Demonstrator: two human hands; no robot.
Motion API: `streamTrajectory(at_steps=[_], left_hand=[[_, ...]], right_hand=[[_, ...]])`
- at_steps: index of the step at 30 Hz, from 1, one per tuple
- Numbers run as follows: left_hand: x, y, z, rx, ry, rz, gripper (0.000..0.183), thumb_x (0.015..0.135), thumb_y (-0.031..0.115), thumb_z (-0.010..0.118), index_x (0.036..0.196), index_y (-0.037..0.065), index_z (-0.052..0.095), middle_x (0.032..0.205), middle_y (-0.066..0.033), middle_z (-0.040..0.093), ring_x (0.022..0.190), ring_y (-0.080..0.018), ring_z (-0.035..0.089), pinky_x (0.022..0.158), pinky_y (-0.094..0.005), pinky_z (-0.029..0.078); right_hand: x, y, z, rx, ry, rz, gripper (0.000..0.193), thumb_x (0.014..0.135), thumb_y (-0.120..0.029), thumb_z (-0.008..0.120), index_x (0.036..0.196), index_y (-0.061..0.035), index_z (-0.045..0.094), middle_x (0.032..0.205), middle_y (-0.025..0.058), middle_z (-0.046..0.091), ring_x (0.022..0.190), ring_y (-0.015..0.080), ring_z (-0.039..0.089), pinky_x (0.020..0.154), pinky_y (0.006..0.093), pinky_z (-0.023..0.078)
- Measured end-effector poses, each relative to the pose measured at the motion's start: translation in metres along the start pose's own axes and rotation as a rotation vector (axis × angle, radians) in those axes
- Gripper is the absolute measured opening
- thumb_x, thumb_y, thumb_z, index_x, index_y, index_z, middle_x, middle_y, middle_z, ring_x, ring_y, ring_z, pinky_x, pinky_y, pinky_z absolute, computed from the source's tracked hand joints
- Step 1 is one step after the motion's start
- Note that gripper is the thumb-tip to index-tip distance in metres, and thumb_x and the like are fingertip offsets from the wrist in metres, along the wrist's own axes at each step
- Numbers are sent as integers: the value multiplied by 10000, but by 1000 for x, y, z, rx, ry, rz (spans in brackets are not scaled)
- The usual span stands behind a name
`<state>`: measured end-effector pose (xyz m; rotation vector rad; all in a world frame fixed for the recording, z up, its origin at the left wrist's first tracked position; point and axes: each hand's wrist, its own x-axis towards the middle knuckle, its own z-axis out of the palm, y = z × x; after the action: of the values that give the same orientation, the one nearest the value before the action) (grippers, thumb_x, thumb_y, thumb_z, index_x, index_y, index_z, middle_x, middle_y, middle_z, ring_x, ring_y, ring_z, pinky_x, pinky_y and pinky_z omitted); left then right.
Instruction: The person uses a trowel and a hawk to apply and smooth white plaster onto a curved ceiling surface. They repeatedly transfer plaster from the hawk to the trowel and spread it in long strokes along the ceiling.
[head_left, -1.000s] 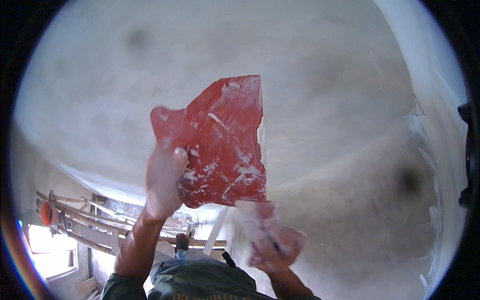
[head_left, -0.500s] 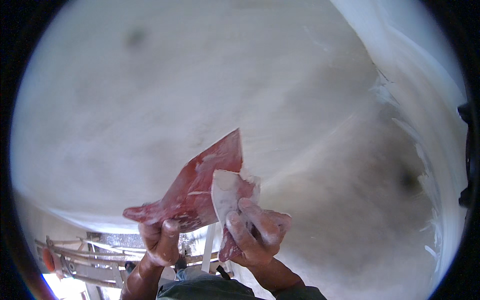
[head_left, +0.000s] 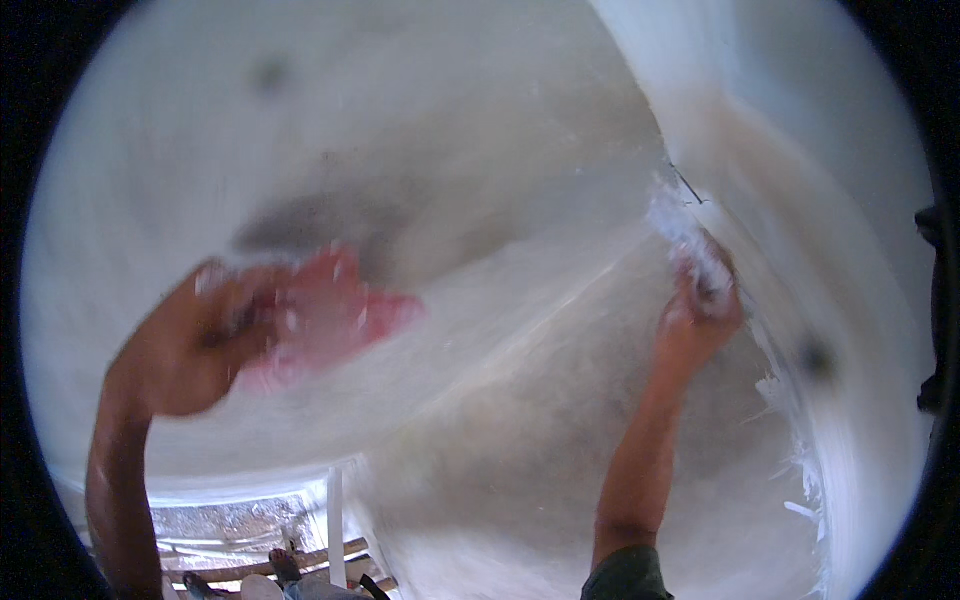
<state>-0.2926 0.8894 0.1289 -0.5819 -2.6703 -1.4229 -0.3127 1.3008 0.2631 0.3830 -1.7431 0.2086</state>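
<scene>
My left hand (head_left: 195, 345) is raised on the left, closed on a red putty spreader (head_left: 325, 310). The spreader is a thin flat piece smeared with white and blurred by motion. Far to the right, my right hand (head_left: 705, 310) is closed round a smaller putty-smeared spreader (head_left: 708, 268), its outline mostly lost in blur and behind the fingers. It is at the grey wall surface (head_left: 540, 390), close to its border with a white band. White putty (head_left: 672, 212) lies just beyond my right fingers.
The smooth white band (head_left: 740, 150) curves down the right side, with a short dark line (head_left: 687, 185) at its edge. White flakes (head_left: 800, 510) stick out lower along that border. Below left are poles (head_left: 250, 572), a white upright strip (head_left: 336, 520) and feet (head_left: 284, 565).
My hands have moved apart from low in the middle. The left has gone up and left with the red spreader; the right has reached up and right to the wall's border.
</scene>
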Motion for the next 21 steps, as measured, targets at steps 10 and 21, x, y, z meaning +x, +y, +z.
streamTrajectory(at_steps=[10, 21], left_hand=[[25, 1, 6, -106, 150, -113, 439, 989, 172, 668, 1384, 1, 582, 1249, -184, 629, 1212, -291, 611, 1045, -406, 492], [25, -14, 9, 11, 226, 96, 386, 986, 198, 670, 1305, -13, 619, 1155, -199, 676, 1091, -319, 636, 976, -417, 499]], right_hand=[[82, 17, 32, 81, -50, -142, 191, 937, -109, 742, 1052, 44, 737, 1024, 132, 767, 895, 208, 721, 848, 350, 560], [87, 5, 70, -330, 375, -440, 253, 943, -255, 754, 1031, -19, 773, 1007, 168, 765, 890, 345, 737, 811, 411, 577]])
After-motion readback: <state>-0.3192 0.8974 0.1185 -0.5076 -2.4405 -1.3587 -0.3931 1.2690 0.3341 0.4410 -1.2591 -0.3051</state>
